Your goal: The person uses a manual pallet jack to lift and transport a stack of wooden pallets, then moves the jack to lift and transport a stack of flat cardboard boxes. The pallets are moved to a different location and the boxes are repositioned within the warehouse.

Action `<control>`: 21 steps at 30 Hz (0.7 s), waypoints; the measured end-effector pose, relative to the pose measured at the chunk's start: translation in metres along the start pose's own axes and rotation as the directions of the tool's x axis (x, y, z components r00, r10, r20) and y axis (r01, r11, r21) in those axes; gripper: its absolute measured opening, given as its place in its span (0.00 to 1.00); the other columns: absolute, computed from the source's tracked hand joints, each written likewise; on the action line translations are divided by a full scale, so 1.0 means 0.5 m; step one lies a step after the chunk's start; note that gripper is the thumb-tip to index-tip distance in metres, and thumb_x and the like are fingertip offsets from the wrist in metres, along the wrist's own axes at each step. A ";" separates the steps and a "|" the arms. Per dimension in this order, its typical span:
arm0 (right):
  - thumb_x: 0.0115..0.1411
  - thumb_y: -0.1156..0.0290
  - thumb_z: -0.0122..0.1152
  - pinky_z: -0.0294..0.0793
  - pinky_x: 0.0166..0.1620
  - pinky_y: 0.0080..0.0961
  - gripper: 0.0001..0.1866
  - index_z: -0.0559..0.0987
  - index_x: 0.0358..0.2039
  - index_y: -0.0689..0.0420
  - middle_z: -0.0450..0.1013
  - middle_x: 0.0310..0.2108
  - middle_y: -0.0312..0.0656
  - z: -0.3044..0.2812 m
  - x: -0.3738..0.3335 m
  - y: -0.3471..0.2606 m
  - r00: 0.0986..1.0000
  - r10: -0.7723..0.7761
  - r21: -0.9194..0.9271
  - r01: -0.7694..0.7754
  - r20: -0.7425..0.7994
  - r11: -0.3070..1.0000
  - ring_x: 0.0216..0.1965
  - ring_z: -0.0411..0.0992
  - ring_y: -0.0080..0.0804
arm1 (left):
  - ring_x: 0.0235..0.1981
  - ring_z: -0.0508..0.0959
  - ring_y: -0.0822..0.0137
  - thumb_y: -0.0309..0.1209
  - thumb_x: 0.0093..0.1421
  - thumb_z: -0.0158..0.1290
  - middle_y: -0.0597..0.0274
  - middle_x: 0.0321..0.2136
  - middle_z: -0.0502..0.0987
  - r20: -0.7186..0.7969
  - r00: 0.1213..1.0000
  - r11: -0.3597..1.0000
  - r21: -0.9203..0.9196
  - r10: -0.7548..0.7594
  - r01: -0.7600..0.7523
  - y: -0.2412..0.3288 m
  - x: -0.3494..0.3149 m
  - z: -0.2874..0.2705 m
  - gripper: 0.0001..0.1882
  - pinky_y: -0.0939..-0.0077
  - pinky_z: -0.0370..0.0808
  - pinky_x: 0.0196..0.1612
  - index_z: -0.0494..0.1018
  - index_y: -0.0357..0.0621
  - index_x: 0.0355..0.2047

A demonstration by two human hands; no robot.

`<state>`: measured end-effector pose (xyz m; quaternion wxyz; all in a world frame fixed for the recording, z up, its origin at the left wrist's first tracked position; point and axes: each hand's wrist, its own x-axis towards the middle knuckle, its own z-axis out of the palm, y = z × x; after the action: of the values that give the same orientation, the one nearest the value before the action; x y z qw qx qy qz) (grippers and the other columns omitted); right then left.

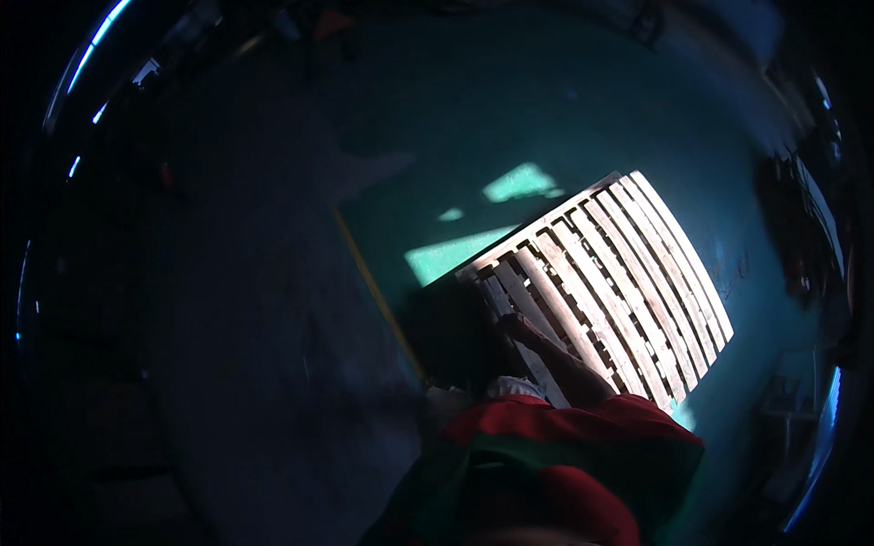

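Fingers: those of the right hand (515, 326) lie on the slats at the near left part of the wooden pallet (619, 273); it is too dark to tell whether they grip a slat or only rest on it.
Left hand: hidden in shadow, so its state cannot be told.
Pallet: lies tilted on the teal floor (564, 109), sunlit, stretching up and to the right away from the right hand.
Forearm: runs from the red sleeve (583, 419) up-left to the pallet.
Floor: bright light patches (521, 182) sit beyond the pallet's far left edge.
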<state>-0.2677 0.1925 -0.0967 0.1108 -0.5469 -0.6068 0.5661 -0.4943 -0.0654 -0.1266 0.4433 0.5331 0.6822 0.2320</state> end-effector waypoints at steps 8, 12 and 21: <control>0.64 0.53 0.62 0.74 0.37 0.36 0.21 0.78 0.47 0.58 0.76 0.39 0.47 0.009 0.214 -0.172 0.999 0.040 -0.012 -0.040 -0.018 0.999 0.34 0.74 0.39 | 0.41 0.82 0.55 0.43 0.67 0.56 0.53 0.39 0.81 -0.042 0.992 0.988 -0.103 -0.117 0.112 -0.078 0.236 -0.315 0.18 0.61 0.79 0.43 0.75 0.44 0.50; 0.64 0.54 0.62 0.75 0.35 0.36 0.20 0.79 0.45 0.58 0.77 0.37 0.46 0.022 0.198 -0.111 0.954 0.295 -0.055 -0.298 -0.053 0.953 0.32 0.74 0.38 | 0.41 0.81 0.56 0.43 0.67 0.56 0.54 0.39 0.80 -0.166 0.953 0.960 -0.163 -0.252 0.226 -0.191 0.273 -0.606 0.18 0.62 0.79 0.43 0.76 0.44 0.49; 0.64 0.55 0.62 0.76 0.30 0.36 0.18 0.81 0.42 0.57 0.79 0.32 0.44 0.042 0.141 -0.089 0.702 0.711 0.180 -0.696 -0.033 0.695 0.27 0.75 0.36 | 0.40 0.81 0.57 0.43 0.67 0.56 0.56 0.39 0.80 -0.376 0.915 0.919 -0.394 -0.144 -0.017 0.023 0.746 -1.211 0.17 0.63 0.79 0.43 0.76 0.44 0.48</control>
<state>-0.3341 0.2469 -0.1018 -0.0424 -0.7547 -0.2994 0.5822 -1.0188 0.3811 0.0515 0.4000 0.3531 0.7153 0.4513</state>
